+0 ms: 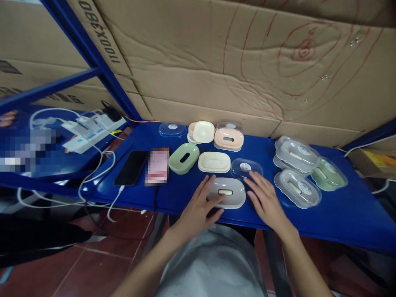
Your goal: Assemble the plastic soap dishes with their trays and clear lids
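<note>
On the blue worktop [340,218], open left hand [201,206] and right hand [266,200] flank a lidless grey soap dish [230,193]; lidded dishes [297,188] lie right, bare dishes [214,161] behind.

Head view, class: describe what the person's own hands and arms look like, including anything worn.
The left hand and right hand are both bare: no gloves, rings or watch show. The forearms are bare too, with no sleeve on the part in view. No markings or cables are visible on them.
</note>
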`<state>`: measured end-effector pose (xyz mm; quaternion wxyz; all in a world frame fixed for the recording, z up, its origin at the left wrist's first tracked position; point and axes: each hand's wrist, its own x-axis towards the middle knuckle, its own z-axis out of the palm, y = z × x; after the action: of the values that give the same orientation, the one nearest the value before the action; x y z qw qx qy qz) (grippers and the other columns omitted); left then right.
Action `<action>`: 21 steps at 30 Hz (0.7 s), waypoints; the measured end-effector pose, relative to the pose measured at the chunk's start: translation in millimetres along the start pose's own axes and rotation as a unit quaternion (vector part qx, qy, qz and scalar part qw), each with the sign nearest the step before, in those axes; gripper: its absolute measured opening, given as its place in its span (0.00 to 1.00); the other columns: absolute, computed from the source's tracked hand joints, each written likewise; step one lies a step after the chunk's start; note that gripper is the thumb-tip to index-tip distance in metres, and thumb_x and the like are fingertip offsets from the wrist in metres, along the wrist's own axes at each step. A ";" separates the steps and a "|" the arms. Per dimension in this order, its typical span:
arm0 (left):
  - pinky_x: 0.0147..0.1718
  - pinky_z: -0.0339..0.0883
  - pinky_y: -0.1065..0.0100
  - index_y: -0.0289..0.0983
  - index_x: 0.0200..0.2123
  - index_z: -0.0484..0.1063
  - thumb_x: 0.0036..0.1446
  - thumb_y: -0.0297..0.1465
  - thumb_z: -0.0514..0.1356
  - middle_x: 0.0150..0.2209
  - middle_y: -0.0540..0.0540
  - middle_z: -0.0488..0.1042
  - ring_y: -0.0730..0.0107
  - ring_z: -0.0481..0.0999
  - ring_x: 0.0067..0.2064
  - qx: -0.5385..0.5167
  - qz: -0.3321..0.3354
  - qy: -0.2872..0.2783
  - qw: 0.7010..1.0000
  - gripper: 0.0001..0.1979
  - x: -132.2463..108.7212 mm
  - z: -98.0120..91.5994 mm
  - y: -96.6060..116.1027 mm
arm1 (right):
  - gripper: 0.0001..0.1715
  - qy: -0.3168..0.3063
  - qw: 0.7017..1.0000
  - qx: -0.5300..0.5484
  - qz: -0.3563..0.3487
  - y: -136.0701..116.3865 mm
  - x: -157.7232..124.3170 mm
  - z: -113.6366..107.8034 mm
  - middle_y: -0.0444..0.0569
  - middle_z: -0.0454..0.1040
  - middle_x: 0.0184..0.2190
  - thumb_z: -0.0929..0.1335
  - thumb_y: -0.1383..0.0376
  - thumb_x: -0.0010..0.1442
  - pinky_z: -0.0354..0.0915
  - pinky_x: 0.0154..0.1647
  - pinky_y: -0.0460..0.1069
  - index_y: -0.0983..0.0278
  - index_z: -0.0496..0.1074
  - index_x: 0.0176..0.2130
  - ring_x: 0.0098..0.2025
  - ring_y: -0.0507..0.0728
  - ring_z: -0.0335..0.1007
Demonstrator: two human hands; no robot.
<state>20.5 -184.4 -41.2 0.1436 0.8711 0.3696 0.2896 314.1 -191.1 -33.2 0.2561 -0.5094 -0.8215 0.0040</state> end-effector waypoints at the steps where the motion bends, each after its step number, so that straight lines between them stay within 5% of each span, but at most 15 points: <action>1: 0.70 0.64 0.40 0.43 0.61 0.75 0.69 0.31 0.64 0.79 0.38 0.46 0.40 0.49 0.79 -0.021 -0.016 -0.003 1.000 0.19 -0.4 -1.2 -0.6 | 0.31 0.009 0.999 -0.017 0.029 7.8 3.7 0.4 0.55 0.56 0.77 0.62 0.61 0.77 0.58 0.74 0.69 0.55 0.59 0.75 0.79 0.67 0.49; 4: 0.72 0.63 0.44 0.44 0.61 0.75 0.68 0.31 0.66 0.79 0.40 0.49 0.46 0.55 0.78 -0.077 -0.060 -0.013 0.995 0.20 -0.5 -4.2 -3.8 | 0.34 -0.004 0.994 -0.059 0.088 27.6 12.8 5.8 0.59 0.55 0.77 0.64 0.55 0.76 0.58 0.72 0.74 0.57 0.59 0.76 0.78 0.74 0.48; 8: 0.72 0.63 0.50 0.48 0.69 0.65 0.65 0.32 0.69 0.78 0.41 0.52 0.51 0.61 0.76 -0.127 -0.106 -0.015 0.986 0.33 -0.3 -4.7 -8.7 | 0.31 0.000 0.992 -0.043 0.115 33.1 14.9 8.8 0.59 0.65 0.72 0.64 0.52 0.75 0.65 0.69 0.71 0.56 0.65 0.72 0.73 0.72 0.62; 11: 0.73 0.61 0.50 0.50 0.74 0.55 0.64 0.34 0.70 0.78 0.42 0.53 0.52 0.58 0.77 -0.148 -0.129 -0.012 0.980 0.41 -0.3 -2.4 -11.3 | 0.30 0.041 0.993 0.025 0.110 19.2 9.3 3.7 0.55 0.70 0.69 0.64 0.55 0.76 0.66 0.71 0.67 0.52 0.64 0.73 0.70 0.67 0.66; 14: 0.74 0.59 0.47 0.51 0.76 0.48 0.63 0.35 0.71 0.77 0.41 0.55 0.50 0.57 0.77 -0.166 -0.128 -0.003 0.978 0.47 0.0 0.2 -12.8 | 0.31 0.012 0.994 0.084 0.066 -5.7 1.0 1.8 0.50 0.69 0.70 0.65 0.59 0.76 0.67 0.71 0.64 0.48 0.60 0.74 0.71 0.62 0.65; 21: 0.73 0.59 0.44 0.52 0.77 0.46 0.62 0.37 0.73 0.75 0.39 0.57 0.46 0.60 0.76 -0.191 -0.128 0.014 0.973 0.50 1.5 0.7 -12.5 | 0.35 -0.008 1.000 0.017 -0.012 -49.8 -6.8 12.4 0.53 0.61 0.74 0.68 0.62 0.74 0.66 0.71 0.68 0.49 0.60 0.75 0.77 0.67 0.53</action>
<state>14.8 -174.8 -46.9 0.3380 0.7690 0.4183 0.3457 269.6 -217.6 -33.5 0.2580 -0.4948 -0.8296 0.0186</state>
